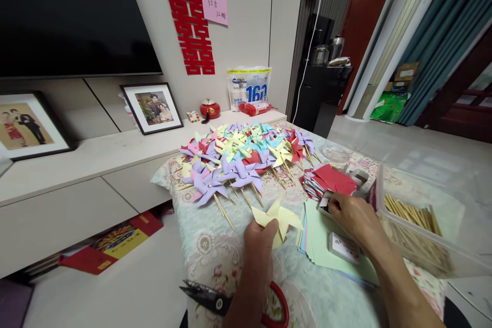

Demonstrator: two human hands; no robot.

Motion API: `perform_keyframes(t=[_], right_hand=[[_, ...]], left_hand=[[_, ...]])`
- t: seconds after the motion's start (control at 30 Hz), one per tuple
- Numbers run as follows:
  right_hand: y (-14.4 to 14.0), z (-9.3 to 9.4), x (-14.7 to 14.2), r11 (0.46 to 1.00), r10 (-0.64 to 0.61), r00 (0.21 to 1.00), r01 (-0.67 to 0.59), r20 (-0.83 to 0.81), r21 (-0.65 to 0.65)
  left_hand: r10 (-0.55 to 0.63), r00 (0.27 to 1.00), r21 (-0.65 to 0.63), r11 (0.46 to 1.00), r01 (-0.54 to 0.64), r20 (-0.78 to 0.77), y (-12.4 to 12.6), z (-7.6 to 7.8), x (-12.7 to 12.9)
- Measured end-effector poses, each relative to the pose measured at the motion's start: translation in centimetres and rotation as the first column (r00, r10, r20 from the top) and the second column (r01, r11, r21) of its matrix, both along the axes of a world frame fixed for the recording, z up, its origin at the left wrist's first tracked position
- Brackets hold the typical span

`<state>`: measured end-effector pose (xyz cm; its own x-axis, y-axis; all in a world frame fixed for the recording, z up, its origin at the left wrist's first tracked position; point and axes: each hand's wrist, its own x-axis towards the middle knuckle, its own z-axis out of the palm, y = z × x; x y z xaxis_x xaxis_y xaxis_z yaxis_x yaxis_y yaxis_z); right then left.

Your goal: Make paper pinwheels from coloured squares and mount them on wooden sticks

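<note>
My left hand (262,236) pinches a pale yellow paper pinwheel (282,217) at its middle, thumb on top, with its folded blades spread out. My right hand (350,212) is at a small open box (325,202), its fingertips bent down into it. What those fingers grip is hidden. Beneath that hand lies a stack of pastel paper sheets (317,238), with a small white box (343,247) on it. Scissors with red handles (283,300) lie under my left forearm, their dark blades (200,294) sticking out to the left.
Many pinwheels on sticks (246,171) are heaped on the table's far half. Red paper pieces (333,179) lie beyond my right hand. A clear plastic bin (407,230) of wooden sticks (413,212) stands at right. A white cabinet (100,159) runs along the wall.
</note>
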<state>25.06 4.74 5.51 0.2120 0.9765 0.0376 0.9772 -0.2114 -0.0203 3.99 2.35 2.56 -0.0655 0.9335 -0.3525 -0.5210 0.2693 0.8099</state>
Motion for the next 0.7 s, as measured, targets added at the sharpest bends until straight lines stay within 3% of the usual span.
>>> perform_keyframes(t=[0.2, 0.3, 0.33, 0.4, 0.5, 0.7], right_hand=[[-0.3, 0.0, 0.0, 0.995, -0.046, 0.998, 0.042, 0.035, 0.093], [-0.6, 0.3, -0.3, 0.962, -0.011, 0.990, 0.050, -0.142, 0.269], [-0.7, 0.4, -0.6, 0.943, 0.048, 0.959, 0.049, -0.280, 0.329], [-1.0, 0.5, -1.5, 0.921, 0.198, 0.802, 0.045, -0.563, 0.388], [-1.3, 0.4, -3.3, 0.947, 0.289, 0.552, -0.047, -0.782, 0.317], [-1.5, -0.5, -5.9, 0.974, 0.181, 0.398, -0.198, -0.899, 0.108]], left_hand=[[0.008, 1.000, 0.001, 1.000, -0.008, -0.003, 0.1, 0.0, 0.0], [0.021, 1.000, 0.004, 1.000, -0.021, -0.003, 0.1, -0.1, 0.0], [0.024, 1.000, 0.000, 1.000, -0.024, -0.004, 0.1, -0.2, 0.0], [0.036, 0.999, -0.010, 0.999, -0.036, -0.006, 0.2, -0.2, 0.0], [0.067, 0.998, -0.013, 0.998, -0.067, -0.011, 0.2, -0.1, -0.1], [0.137, 0.990, 0.017, 0.990, -0.137, -0.030, 0.3, -0.5, -0.4]])
